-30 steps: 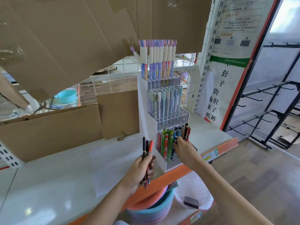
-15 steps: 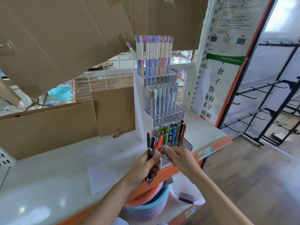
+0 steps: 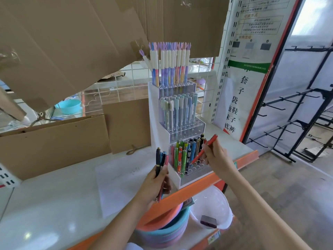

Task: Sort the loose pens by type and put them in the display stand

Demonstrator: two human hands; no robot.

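The stand (image 3: 162,127) on the surface (image 3: 54,204) has its upper two tiers filled, bottom tier partly. The right hand (image 3: 215,156) pinches a red pen (image 3: 204,149) over empty holes; the left hand (image 3: 155,184) grips several pens (image 3: 161,159) left to sort.

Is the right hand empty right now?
No, the right hand pinches a red pen, its tip angled down at the display stand.

Bright daylight, seemingly from the right; soft overall focus, wide-angle bending at edges, faint shelf glare.
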